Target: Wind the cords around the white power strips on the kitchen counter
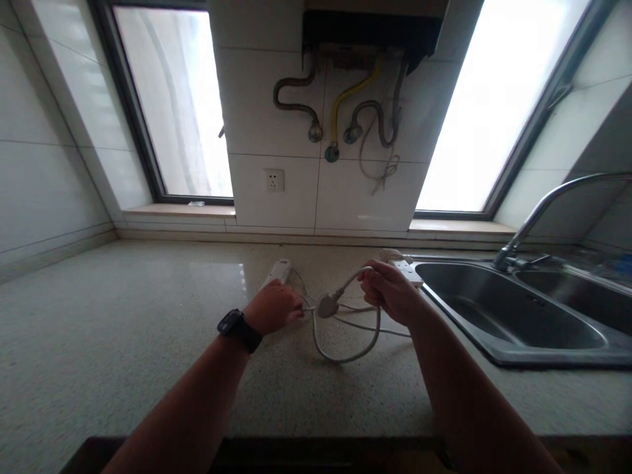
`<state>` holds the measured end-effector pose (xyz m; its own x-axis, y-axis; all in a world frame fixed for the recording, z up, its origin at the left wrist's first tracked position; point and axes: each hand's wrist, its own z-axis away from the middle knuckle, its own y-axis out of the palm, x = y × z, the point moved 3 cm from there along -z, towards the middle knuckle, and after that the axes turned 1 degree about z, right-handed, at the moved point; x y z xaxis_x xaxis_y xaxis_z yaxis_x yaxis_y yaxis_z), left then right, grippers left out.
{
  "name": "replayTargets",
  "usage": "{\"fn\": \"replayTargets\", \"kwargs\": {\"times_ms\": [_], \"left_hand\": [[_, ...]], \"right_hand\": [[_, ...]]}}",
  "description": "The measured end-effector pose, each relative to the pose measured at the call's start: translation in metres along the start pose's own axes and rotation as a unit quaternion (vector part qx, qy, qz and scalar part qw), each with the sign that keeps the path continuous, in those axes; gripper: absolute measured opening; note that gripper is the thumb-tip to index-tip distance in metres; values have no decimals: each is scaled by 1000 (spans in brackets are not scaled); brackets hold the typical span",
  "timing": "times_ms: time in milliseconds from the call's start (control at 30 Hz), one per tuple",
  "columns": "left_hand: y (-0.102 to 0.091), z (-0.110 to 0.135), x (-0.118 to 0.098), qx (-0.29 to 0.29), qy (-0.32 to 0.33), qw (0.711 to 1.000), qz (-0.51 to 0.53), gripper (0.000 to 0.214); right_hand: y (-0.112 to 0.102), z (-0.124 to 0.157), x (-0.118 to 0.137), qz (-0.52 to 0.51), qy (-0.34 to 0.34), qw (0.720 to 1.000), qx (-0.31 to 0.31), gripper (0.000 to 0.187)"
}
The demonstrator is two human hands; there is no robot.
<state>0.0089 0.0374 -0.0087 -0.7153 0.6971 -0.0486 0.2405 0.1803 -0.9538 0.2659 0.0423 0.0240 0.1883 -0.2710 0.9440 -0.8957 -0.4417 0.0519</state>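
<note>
My left hand, below a black wristwatch, is closed with a pinch on the white power cord. The same looped cord runs up to my right hand, whose fingers are wrapped round it. Between the hands hangs a white plug on the cord. Just beyond my left hand lies a white power strip, partly covered by the hand. Another white power strip rests behind my right hand, beside the sink, with coiled cord next to it. Further cord strands cross the counter.
A steel double sink with a tall faucet is set into the speckled counter on the right. A wall socket sits on the tiles. Above hang metal hoses and a yellow pipe under a dark appliance.
</note>
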Motion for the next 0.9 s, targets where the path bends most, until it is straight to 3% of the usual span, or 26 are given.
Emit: {"fn": "replayTargets", "kwargs": {"times_ms": [133, 200, 267, 333, 467, 700, 800, 900], "left_hand": [[-10, -2, 4, -66, -114, 987, 94, 27], [-13, -3, 6, -116, -152, 964, 184, 27], [-13, -5, 10, -170, -180, 924, 292, 27], [-11, -6, 15, -217, -212, 861, 408, 27], [-8, -6, 19, -288, -257, 701, 600, 29], [-14, -2, 32, -401, -237, 434, 771, 19], [-19, 3, 46, -468, -201, 361, 781, 28], [-29, 10, 59, -539, -153, 329, 760, 29]], "right_hand": [[2, 5, 4, 55, -27, 997, 56, 20], [4, 8, 9, 115, -52, 989, 80, 18], [7, 9, 16, 180, -74, 976, 99, 16], [9, 10, 20, 219, -81, 965, 115, 16], [10, 10, 22, 238, -70, 961, 122, 19], [-8, 8, 13, 260, -38, 961, 82, 21], [-22, 4, 15, 226, -57, 972, -15, 20], [-37, 0, 18, 85, -62, 983, -148, 27]]}}
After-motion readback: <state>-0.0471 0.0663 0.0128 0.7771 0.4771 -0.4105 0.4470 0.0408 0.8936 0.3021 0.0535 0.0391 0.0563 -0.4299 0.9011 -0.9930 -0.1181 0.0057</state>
